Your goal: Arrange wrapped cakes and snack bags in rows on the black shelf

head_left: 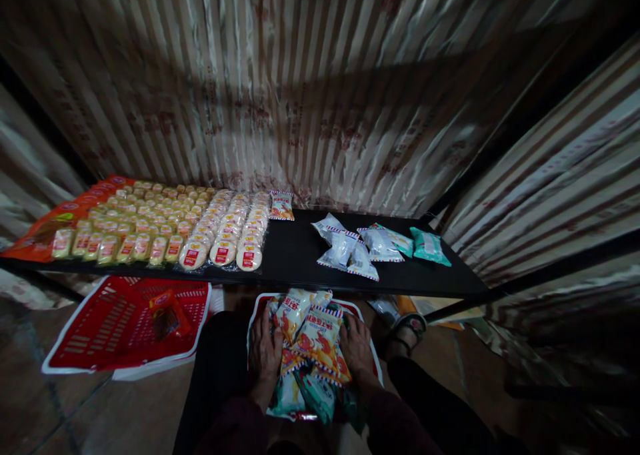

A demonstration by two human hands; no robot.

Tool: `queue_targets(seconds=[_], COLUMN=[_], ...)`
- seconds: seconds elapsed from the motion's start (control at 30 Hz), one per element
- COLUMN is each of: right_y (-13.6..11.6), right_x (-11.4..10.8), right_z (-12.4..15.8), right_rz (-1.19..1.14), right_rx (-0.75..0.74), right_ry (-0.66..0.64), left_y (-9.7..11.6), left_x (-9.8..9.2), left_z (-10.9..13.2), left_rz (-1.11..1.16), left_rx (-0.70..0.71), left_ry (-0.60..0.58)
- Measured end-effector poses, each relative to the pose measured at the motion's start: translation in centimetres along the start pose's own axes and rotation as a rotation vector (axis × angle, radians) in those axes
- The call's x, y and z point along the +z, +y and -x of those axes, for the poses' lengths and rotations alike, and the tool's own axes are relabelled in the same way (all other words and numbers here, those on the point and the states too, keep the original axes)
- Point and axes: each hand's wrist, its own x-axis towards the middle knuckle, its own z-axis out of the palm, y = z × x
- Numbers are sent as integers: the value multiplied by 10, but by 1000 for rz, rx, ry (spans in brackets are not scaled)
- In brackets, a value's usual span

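Between my knees stands a red basket with a white rim (379,368), heaped with snack bags. Orange-and-white snack bags (317,338) lie on top, and green snack bags (290,395) show nearer to me. My left hand (265,348) is pressed along the left side of the orange-and-white bags, its fingers curled against them. From the right, my right hand (357,345) grips the same group of bags, so they are held between both palms. Some fingertips are hidden among the bags.
A black shelf (290,248) carries rows of small yellow packs (145,218), round wrapped crackers (230,231), silver-backed bags (345,248) and a green bag (430,245). At left, another red basket (115,321) holds an orange packet (170,315). Metal posts (480,148) frame the shelf.
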Motion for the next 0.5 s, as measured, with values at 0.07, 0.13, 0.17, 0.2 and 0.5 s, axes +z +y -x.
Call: queue_targets(seconds=[0.07, 0.13, 0.17, 0.2, 0.5], right_y=[-2, -4, -5, -6, -12], right_x=[-1, -2, -3, -3, -6], right_z=[1, 2, 3, 3, -9], right_rz=[17, 30, 37, 44, 80], right_rx=[16, 44, 54, 59, 0], right_ry=[-17, -41, -52, -63, -126], left_y=[-1, -3, -4, -4, -13], left_x=[1, 1, 2, 2, 9], left_z=[0, 0, 0, 0, 4], left_rz=[1, -1, -6, -15, -9], left_rx=[4, 7, 4, -5, -67], left_ry=[-6, -12, -15, -19, 18])
